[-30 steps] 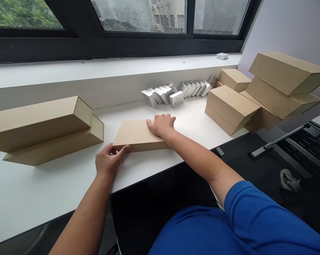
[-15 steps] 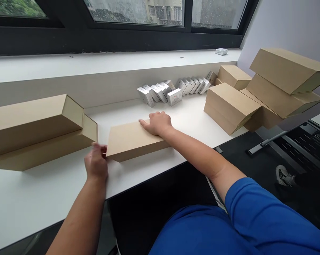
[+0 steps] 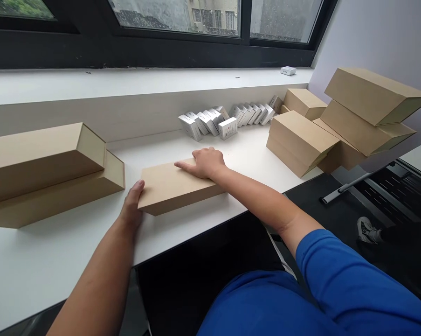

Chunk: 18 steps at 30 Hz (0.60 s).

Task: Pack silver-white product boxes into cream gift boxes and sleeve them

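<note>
A flat brown cardboard box lies on the white counter in front of me. My right hand rests on its top, fingers curled over the far edge and thumb stretched along the upper face. At the box's left end, my left hand holds the near corner. Its thumb points up by the edge, while its other fingers are mostly hidden. Close by on the left are two stacked cardboard boxes.
Several small white boxes stand in leaning rows along the back ledge. More cardboard boxes are piled at the right. One small white box lies on the windowsill. A shoe shows on the floor at right.
My left hand has shifted from pinching at the box's left end to lying against it with the thumb raised. The right thumb has reached slightly farther left across the top.
</note>
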Available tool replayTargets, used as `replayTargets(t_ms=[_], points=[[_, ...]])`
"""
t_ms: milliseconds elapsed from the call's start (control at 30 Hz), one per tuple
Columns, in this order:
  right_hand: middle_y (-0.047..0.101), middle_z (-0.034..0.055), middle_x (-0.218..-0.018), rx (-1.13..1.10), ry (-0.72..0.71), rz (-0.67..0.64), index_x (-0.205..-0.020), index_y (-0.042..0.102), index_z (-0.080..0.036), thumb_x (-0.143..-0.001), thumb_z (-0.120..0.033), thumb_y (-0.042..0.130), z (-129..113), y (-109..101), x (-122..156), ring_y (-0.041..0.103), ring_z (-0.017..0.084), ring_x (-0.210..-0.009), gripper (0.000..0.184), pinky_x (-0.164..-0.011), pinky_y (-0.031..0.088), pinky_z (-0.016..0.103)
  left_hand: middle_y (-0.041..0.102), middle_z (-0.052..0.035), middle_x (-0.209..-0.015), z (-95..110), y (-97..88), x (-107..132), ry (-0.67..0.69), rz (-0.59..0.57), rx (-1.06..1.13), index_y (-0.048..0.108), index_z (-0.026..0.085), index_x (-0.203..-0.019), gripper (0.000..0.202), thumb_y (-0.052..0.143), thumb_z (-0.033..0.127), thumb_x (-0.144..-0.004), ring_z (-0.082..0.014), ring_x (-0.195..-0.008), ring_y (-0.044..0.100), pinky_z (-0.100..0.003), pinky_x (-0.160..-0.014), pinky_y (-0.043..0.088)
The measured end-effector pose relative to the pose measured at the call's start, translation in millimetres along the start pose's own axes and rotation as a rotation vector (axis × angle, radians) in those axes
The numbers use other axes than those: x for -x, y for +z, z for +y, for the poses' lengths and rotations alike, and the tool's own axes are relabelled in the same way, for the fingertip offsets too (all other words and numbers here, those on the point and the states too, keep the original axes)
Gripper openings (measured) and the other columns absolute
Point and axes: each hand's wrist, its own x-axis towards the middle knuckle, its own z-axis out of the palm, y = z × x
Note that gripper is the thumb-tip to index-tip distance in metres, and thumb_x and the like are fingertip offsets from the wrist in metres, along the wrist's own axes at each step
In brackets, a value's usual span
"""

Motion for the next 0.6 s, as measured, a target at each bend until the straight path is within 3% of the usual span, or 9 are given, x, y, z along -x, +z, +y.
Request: replayTargets(t_ms=[133,267,367,500,600], points=[[0.070,0.0173,-0.138,-0.010,-0.025,0.036,-0.127,0.068,-0.021,-0.095,-0.093,0.041,0,3,1,0.058,0.040,-0.135,0.084,-0.104,0.058,0.050,0.078,-0.0116,-0.094,14,8.6,-3,-0.073,-0.053,0.155,0.067,0.015,-0.111,0.073,0.077,0.065,-0.059,-0.0372,-0.095,0.076,-0.043,-0.082,0.066],[0.062,0.0181,-0.150,-0.014,-0.027,0.071,-0.138,0.061,-0.018,-0.101,-0.083,0.045,-3,4,5,0.053,0.039,-0.141,0.076,-0.108,0.058,0.053,0.077,-0.0133,-0.115,22,17.2,-4,-0.028,-0.037,0.255,0.066,0.016,-0.113,0.069,0.076,0.046,-0.053,-0.0378,-0.110,0.073,-0.044,-0.093,0.065],[0.054,0.0209,-0.160,-0.026,0.027,0.128,-0.144,0.056,-0.013,-0.103,-0.075,0.049,-5,4,6,0.053,0.038,-0.142,0.074,-0.107,0.060,0.050,0.076,-0.0134,-0.122,23,19.1,-3,0.024,-0.013,0.323,0.066,0.017,-0.113,0.067,0.074,0.038,-0.050,-0.0390,-0.117,0.070,-0.045,-0.097,0.063],[0.035,0.0267,-0.174,-0.127,0.152,0.190,-0.157,0.040,-0.006,-0.103,-0.071,0.051,-3,5,0,0.053,0.039,-0.148,0.085,-0.111,0.058,0.049,0.075,-0.0127,-0.125,22,17.5,-1,0.053,0.015,0.332,0.067,0.017,-0.113,0.068,0.071,0.035,-0.048,-0.0395,-0.121,0.067,-0.044,-0.097,0.061],[0.051,0.0291,-0.163,-0.299,0.226,0.149,-0.161,0.032,-0.004,-0.104,-0.072,0.050,3,3,-8,0.063,0.039,-0.140,0.091,-0.115,0.055,0.053,0.077,-0.0108,-0.124,21,15.8,2,0.075,0.018,0.330,0.069,0.017,-0.116,0.068,0.071,0.034,-0.049,-0.0382,-0.123,0.066,-0.042,-0.096,0.060]])
